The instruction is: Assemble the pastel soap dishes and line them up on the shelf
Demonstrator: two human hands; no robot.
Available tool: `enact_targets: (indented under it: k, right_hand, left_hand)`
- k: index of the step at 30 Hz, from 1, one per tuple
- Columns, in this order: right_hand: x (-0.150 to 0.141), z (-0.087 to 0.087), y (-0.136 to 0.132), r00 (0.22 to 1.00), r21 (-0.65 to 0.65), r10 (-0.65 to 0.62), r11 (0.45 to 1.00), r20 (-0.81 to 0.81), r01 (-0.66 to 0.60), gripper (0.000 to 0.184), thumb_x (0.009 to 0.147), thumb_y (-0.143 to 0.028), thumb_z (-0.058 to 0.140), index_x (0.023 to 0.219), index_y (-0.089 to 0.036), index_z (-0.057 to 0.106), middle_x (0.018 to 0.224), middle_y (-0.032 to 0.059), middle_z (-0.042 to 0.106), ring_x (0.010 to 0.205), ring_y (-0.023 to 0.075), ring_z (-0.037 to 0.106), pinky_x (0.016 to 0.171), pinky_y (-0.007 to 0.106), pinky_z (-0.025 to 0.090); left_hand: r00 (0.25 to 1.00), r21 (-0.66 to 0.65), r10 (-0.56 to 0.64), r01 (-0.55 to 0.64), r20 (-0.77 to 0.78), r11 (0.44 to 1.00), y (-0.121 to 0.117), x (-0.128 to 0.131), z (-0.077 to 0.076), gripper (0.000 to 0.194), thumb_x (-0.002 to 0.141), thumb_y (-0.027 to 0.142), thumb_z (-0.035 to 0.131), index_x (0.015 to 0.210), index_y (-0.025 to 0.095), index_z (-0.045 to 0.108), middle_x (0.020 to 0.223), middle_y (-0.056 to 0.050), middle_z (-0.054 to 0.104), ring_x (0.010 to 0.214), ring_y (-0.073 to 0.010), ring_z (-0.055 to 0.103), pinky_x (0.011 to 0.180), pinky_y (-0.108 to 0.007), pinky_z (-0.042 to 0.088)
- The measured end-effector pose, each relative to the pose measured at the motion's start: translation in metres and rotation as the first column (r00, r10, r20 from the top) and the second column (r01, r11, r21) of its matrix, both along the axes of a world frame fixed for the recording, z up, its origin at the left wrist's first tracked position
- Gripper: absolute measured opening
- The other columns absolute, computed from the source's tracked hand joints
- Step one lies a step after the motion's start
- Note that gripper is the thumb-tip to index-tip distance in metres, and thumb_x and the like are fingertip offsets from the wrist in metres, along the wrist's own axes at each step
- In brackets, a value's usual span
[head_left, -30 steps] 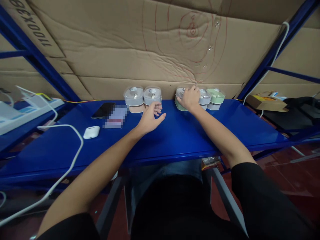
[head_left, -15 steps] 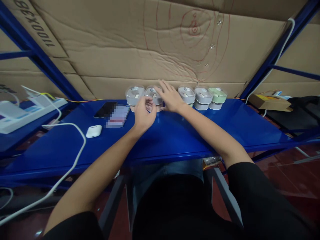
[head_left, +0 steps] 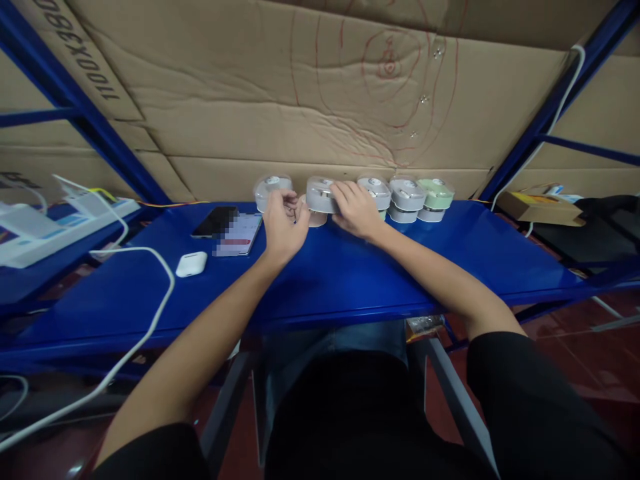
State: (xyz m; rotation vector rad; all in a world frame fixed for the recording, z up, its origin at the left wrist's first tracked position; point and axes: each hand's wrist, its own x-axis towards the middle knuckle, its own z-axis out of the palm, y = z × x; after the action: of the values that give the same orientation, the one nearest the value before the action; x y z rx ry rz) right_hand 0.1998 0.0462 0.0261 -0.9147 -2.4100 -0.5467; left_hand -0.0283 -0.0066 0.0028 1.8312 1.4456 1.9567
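Container (head_left: 319, 195): grey, clear-lidded, showing above pink box (head_left: 317, 219).
Right hand (head_left: 356, 210): clamping its right side.
Left hand (head_left: 283, 228): curling before leftmost grey box (head_left: 264, 195); whether touching, cannot tell.

Containers (head_left: 406, 191) look plastic — shelf (head_left: 360, 277) glossy, cardboard (head_left: 225, 120) matt.

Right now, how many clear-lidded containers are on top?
5: first gray container, partly behind the left hand; second gray container, in the right hand; third gray container and fourth gray container, rightward; green container, rightmost. Others beneath are partly hidden.
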Motion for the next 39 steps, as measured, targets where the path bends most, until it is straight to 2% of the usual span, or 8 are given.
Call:
enact_targets:
  k: [3, 8, 13, 17, 22, 27, 33, 39]
  right_hand:
    - [0.026, -0.005, -0.015, 0.994, 0.046, 0.083, 0.996, -0.077, -0.079, 0.07, 0.108, -0.03, 0.06, 0.172, -0.005, 0.053, 0.176, 0.0301, 0.061, 0.164, 0.0488, 0.056, 0.135, 0.077, 0.044]
    - [0.056, -0.014, -0.058, 0.976, -0.068, 0.191, 0.978, -0.1, -0.199, 0.066, 0.112, -0.05, 0.058, 0.17, -0.018, 0.055, 0.175, 0.0242, 0.065, 0.171, 0.0405, 0.054, 0.143, 0.071, 0.043]
    - [0.072, -0.012, -0.07, 0.966, -0.202, 0.213, 0.949, -0.147, -0.24, 0.059, 0.106, -0.049, 0.064, 0.158, -0.021, 0.058, 0.18, 0.0259, 0.059, 0.173, 0.0357, 0.054, 0.14, 0.061, 0.05]
    - [0.085, -0.007, -0.063, 0.981, -0.332, 0.115, 0.929, -0.156, -0.162, 0.064, 0.097, -0.04, 0.073, 0.156, -0.022, 0.057, 0.177, 0.0241, 0.061, 0.166, 0.04, 0.06, 0.133, 0.062, 0.055]
    - [0.097, -0.008, -0.064, 0.994, -0.474, 0.08, 0.874, -0.07, -0.103, 0.084, 0.088, -0.038, 0.085, 0.165, -0.02, 0.055, 0.172, 0.0236, 0.066, 0.155, 0.0442, 0.067, 0.125, 0.06, 0.06]
    - [0.093, -0.008, -0.071, 0.977, -0.548, 0.181, 0.81, -0.109, -0.211, 0.12, 0.083, -0.076, 0.098, 0.179, -0.023, 0.05, 0.177, 0.023, 0.06, 0.162, 0.0466, 0.061, 0.135, 0.064, 0.053]
    - [0.076, -0.004, -0.085, 0.965, -0.539, 0.224, 0.8, -0.137, -0.263, 0.101, 0.093, -0.075, 0.089, 0.175, -0.026, 0.056, 0.163, 0.0188, 0.071, 0.151, 0.044, 0.069, 0.129, 0.062, 0.058]
    - [0.107, 0.017, -0.073, 0.972, -0.535, 0.117, 0.818, -0.204, -0.21, 0.083, 0.099, -0.075, 0.079, 0.163, -0.023, 0.066, 0.155, 0.0183, 0.078, 0.137, 0.0412, 0.076, 0.123, 0.061, 0.06]
  left_hand:
    - [0.965, -0.156, -0.182, 0.213, 0.187, 0.965, 0.004, 0.001, 0.0, 0.061, 0.1, 0.081, 0.081, 0.122, 0.026, 0.066, 0.113, -0.011, 0.08, 0.097, -0.0271, 0.082, 0.087, -0.043, 0.07]
    - [0.756, -0.336, -0.554, 0.653, 0.348, 0.679, -0.001, 0.008, 0.009, 0.087, 0.108, 0.101, 0.037, 0.121, 0.024, 0.075, 0.096, -0.015, 0.082, 0.098, -0.0351, 0.086, 0.081, -0.051, 0.074]
    - [0.761, -0.343, -0.603, 0.647, 0.24, 0.68, -0.01, -0.002, 0.013, 0.075, 0.096, 0.094, 0.071, 0.125, 0.024, 0.077, 0.11, -0.015, 0.083, 0.099, -0.0316, 0.086, 0.079, -0.045, 0.075]
    - [0.692, -0.448, -0.717, 0.671, 0.088, 0.592, -0.015, -0.007, 0.009, 0.092, 0.07, 0.075, 0.105, 0.14, 0.025, 0.075, 0.138, -0.019, 0.08, 0.12, -0.0356, 0.084, 0.094, -0.046, 0.074]
    - [0.714, -0.506, -0.692, 0.559, -0.109, 0.657, -0.023, 0.005, 0.002, 0.097, 0.068, 0.053, 0.109, 0.149, 0.021, 0.067, 0.153, -0.02, 0.076, 0.139, -0.0403, 0.078, 0.117, -0.056, 0.066]
    - [0.695, -0.503, -0.686, 0.523, -0.216, 0.688, -0.027, 0.012, -0.004, 0.099, 0.068, 0.052, 0.11, 0.151, 0.023, 0.065, 0.156, -0.019, 0.076, 0.144, -0.0419, 0.075, 0.122, -0.057, 0.062]
    - [0.583, -0.547, -0.772, 0.572, -0.253, 0.611, -0.028, 0.014, -0.01, 0.11, 0.066, 0.05, 0.109, 0.161, 0.025, 0.06, 0.16, -0.021, 0.074, 0.146, -0.0447, 0.076, 0.124, -0.061, 0.062]
    - [0.561, -0.554, -0.744, 0.512, -0.362, 0.656, -0.025, 0.005, -0.007, 0.114, 0.072, 0.043, 0.103, 0.173, 0.024, 0.054, 0.171, -0.023, 0.066, 0.156, -0.0474, 0.067, 0.133, -0.066, 0.054]
